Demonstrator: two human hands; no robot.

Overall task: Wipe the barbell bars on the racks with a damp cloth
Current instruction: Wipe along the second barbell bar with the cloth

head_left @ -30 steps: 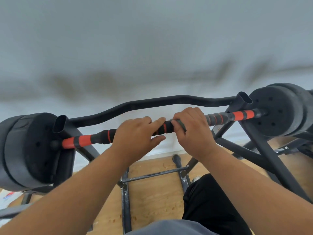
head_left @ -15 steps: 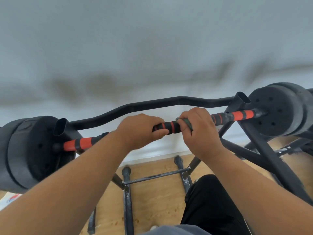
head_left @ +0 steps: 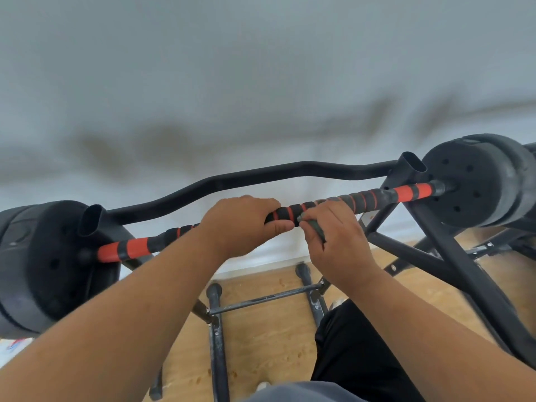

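Mid-bar on the rack: my left hand (head_left: 240, 224) is wrapped around the barbell bar (head_left: 342, 203), and my right hand (head_left: 336, 236) fingers pinch the damp cloth (head_left: 314, 227) against it. I'd say both orange ends remain unwiped.

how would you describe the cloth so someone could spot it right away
Find the striped barbell bar lying across the black rack. Two hands hold its middle; look at the right hand. The cloth is the thin grey-green strip pinched in that grip, the only soft, dull-coloured thing against the bar.
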